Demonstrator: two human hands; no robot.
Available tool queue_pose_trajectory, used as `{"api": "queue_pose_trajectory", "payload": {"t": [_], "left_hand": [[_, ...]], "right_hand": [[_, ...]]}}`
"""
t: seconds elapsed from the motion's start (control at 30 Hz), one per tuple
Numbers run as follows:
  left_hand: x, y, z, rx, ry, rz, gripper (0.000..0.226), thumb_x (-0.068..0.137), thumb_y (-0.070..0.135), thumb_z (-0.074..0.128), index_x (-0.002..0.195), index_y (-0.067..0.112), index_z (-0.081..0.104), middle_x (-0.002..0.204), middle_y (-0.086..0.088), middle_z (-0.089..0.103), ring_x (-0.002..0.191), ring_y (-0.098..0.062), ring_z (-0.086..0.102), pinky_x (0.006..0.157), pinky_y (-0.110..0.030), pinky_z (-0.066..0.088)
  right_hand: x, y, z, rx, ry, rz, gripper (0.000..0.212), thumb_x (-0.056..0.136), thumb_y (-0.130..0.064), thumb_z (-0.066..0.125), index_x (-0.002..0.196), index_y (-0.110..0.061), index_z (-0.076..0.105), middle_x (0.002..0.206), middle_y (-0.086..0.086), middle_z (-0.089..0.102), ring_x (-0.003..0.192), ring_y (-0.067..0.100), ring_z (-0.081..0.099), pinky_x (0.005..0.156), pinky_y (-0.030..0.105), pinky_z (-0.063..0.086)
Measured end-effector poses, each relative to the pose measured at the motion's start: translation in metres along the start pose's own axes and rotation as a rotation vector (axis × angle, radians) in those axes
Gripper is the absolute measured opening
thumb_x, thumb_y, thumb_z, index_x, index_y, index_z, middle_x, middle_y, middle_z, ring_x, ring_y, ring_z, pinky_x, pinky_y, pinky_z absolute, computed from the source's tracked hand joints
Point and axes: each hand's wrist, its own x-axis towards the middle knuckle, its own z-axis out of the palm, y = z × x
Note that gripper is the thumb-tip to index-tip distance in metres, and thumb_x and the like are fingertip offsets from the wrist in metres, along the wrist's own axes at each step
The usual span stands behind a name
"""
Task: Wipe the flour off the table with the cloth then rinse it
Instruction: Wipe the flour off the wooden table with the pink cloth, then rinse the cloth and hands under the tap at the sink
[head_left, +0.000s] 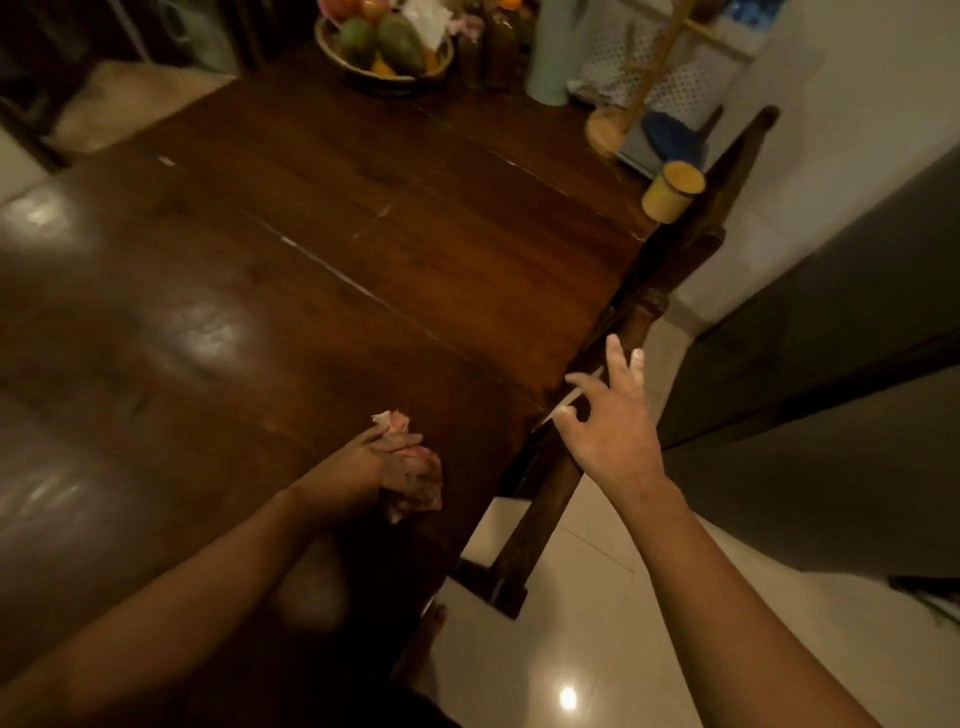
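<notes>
1 cloth (418, 491), crumpled, pink-white, lies on 1 dark wood table (363, 234) near its R edge, abt 6 o'clock of frame ctr. 2 hands in view. L hand (379, 457) is clenched round the cloth, pressing it to the wood. R hand (610, 426), at 2 o'clock of the cloth, is released and holds nothing, digits spread over the table edge; white dust on at least 2 fingertips (637, 357). Far end, 12 o'clock: 1 fruit basket (395, 80). 1 yellow cup (672, 189) at 2 o'clock by the R edge. 1 pale green cylinder (550, 52) and 1 wooden stand (610, 130) btwn basket and cup.
</notes>
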Motion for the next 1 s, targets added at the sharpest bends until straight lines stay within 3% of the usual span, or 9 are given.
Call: {"api": "queue_pose_trajectory", "payload": {"t": [0.13,0.2,0.3,0.37,0.47,0.57,0.7,0.83,1.0], "left_hand": [[-0.09,0.021,0.02,-0.17,0.254,-0.539,0.054,0.084,0.034,0.056,0.124,0.067,0.045,0.148,0.004,0.048,0.142,-0.024,0.037,0.115,-0.045,0.021],[-0.127,0.067,0.036,-0.133,0.34,-0.71,0.066,0.084,0.019,0.065,0.132,0.06,0.044,0.152,0.011,0.041,0.142,-0.025,0.036,0.111,-0.057,0.028],[-0.168,0.155,0.05,-0.138,0.439,-0.736,0.065,0.086,0.011,0.057,0.136,0.053,0.046,0.152,0.019,0.037,0.141,-0.009,0.032,0.115,-0.043,0.024],[-0.194,0.2,0.056,-0.105,0.45,-0.757,0.056,0.088,0.019,0.045,0.135,0.05,0.05,0.149,0.021,0.041,0.138,-0.002,0.036,0.115,-0.034,0.022],[-0.225,0.246,0.067,-0.076,0.463,-0.962,0.057,0.085,0.015,0.044,0.131,0.045,0.059,0.141,0.021,0.05,0.128,-0.001,0.046,0.11,-0.024,0.028],[-0.237,0.284,0.061,-0.357,0.536,-1.216,0.038,0.085,0.01,0.054,0.108,0.033,0.074,0.116,0.014,0.07,0.107,-0.008,0.065,0.093,-0.018,0.046],[-0.235,0.34,0.037,-0.975,0.516,-1.152,0.025,0.087,-0.019,0.052,0.097,-0.003,0.069,0.081,-0.018,0.075,0.076,-0.031,0.075,0.075,-0.047,0.06],[-0.218,0.415,0.012,-1.084,0.794,-1.027,0.041,0.08,-0.026,0.058,0.103,0.006,0.066,0.089,-0.012,0.076,0.072,-0.028,0.072,0.055,-0.02,0.052],[-0.188,0.511,-0.01,-1.246,0.828,-0.757,0.046,0.083,-0.003,0.07,0.123,0.017,0.061,0.113,-0.004,0.074,0.104,-0.021,0.07,0.082,-0.03,0.058]], "right_hand": [[-0.035,-0.014,0.015,-0.112,-0.122,-0.151,0.04,0.095,-0.052,0.039,0.122,-0.039,0.066,0.157,-0.003,0.041,0.156,0.026,-0.001,0.111,0.041,-0.033],[-0.059,-0.025,0.021,-0.042,-0.217,-0.192,0.037,0.09,-0.06,0.033,0.11,-0.051,0.063,0.147,-0.012,0.051,0.155,0.029,0.005,0.112,0.053,-0.03],[-0.109,-0.041,0.025,0.115,-0.38,-0.261,0.035,0.086,-0.063,0.031,0.089,-0.047,0.062,0.113,-0.02,0.064,0.151,0.023,0.019,0.121,0.058,-0.011],[-0.142,-0.042,0.027,0.085,-0.433,-0.359,0.029,0.089,-0.056,0.039,0.085,-0.04,0.063,0.113,-0.018,0.061,0.151,0.025,0.021,0.123,0.053,-0.002],[-0.189,-0.035,0.022,-0.067,-0.426,-0.427,0.008,0.094,-0.042,0.057,0.099,-0.039,0.063,0.16,-0.003,0.022,0.155,0.028,-0.003,0.124,0.053,0.008],[-0.226,-0.023,0.013,0.02,-0.388,-0.405,0.018,0.097,-0.031,0.06,0.111,-0.042,0.062,0.167,-0.002,0.006,0.155,0.028,-0.005,0.123,0.047,0.008],[-0.274,-0.001,-0.002,0.245,-0.375,-0.44,0.023,0.098,-0.022,0.058,0.105,-0.044,0.064,0.118,-0.024,0.056,0.133,0.013,0.048,0.12,0.035,0.029],[-0.34,0.028,-0.011,0.38,-0.491,-0.398,0.023,0.098,-0.018,0.057,0.11,-0.035,0.068,0.11,-0.014,0.069,0.103,0.0,0.063,0.097,0.03,0.052],[-0.436,0.045,-0.01,0.872,-0.553,-0.23,0.038,0.096,-0.05,0.06,0.131,-0.036,0.059,0.118,-0.007,0.071,0.111,0.014,0.067,0.093,0.035,0.054]]}}
